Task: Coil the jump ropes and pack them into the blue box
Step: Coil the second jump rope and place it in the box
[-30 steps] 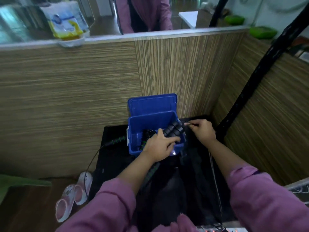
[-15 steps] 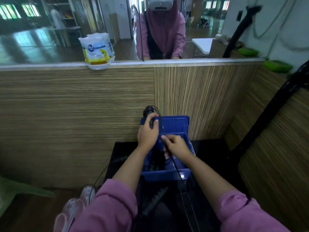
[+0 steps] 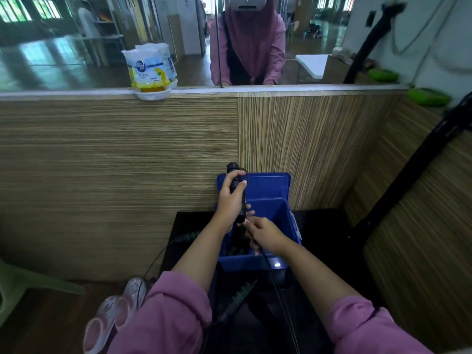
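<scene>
Jump-rope handle (image 3: 236,190): upright, long axis vertical, above the blue box's (image 3: 278,213) back-left corner. Left hand (image 3: 231,200) clamped round it. Right hand (image 3: 264,232) just below, pinching the cord (image 3: 274,279) (nearer for coiling), which trails down over the near rim.

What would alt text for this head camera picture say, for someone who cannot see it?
A person's left hand holds black jump rope handles upright above an open blue box, while the right hand pinches the thin cord just below them. The box sits on a dark table against a wood-panelled wall.
</scene>
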`<state>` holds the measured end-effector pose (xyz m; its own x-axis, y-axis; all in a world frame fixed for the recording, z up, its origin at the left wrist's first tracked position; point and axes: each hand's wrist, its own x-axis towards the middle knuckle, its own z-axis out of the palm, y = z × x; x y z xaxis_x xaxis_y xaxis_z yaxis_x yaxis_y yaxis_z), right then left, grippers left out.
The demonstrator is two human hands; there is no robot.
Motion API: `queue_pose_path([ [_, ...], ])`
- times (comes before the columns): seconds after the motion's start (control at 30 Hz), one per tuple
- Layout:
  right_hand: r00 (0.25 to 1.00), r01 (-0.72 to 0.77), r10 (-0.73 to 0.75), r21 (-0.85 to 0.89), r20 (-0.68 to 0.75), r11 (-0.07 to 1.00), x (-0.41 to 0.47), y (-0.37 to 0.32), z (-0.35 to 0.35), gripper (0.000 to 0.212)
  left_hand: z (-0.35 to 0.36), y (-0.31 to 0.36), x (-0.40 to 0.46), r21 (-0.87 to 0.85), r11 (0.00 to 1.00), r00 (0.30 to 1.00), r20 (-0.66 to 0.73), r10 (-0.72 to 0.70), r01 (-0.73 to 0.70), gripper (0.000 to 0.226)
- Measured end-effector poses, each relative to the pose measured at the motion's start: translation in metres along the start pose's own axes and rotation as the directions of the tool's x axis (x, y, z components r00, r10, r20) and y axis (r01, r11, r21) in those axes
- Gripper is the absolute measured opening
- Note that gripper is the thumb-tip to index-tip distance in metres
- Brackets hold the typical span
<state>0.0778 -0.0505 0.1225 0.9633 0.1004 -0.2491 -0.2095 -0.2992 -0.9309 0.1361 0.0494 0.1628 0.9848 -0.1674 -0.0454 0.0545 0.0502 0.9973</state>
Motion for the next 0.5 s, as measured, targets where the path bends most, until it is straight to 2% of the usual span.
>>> queue_pose_path([
  [0.1, 0.997, -0.036, 0.041, -0.07, 0.061, 0.997, -0.006, 0.007, -0.003, 0.024, -0.005, -0.004, 0.001, 0.08, 0.995, 0.994, -0.084, 0.073, -0.066, 0.023],
  [0.17, 0.994, -0.041, 0.057, -0.163, 0.09, 0.986, -0.012, 0.015, -0.008, 0.028, -0.016, -0.007, 0.006, 0.221, 0.97, 0.978, -0.152, 0.14, -0.104, 0.021],
  [0.27, 0.994, -0.047, 0.062, -0.15, 0.093, 0.988, -0.021, 0.019, -0.016, 0.03, -0.043, -0.017, 0.016, 0.453, 0.887, 0.961, -0.196, 0.194, -0.087, 0.022],
  [0.4, 0.995, -0.024, 0.054, -0.323, 0.083, 0.946, -0.026, 0.017, -0.024, 0.035, -0.064, -0.025, 0.017, 0.647, 0.761, 0.965, -0.167, 0.202, -0.047, 0.022],
  [0.5, 1.0, 0.026, -0.02, -0.546, 0.018, 0.838, -0.023, 0.028, -0.023, 0.036, -0.07, -0.03, 0.01, 0.77, 0.635, 0.962, -0.116, 0.247, -0.071, 0.028],
])
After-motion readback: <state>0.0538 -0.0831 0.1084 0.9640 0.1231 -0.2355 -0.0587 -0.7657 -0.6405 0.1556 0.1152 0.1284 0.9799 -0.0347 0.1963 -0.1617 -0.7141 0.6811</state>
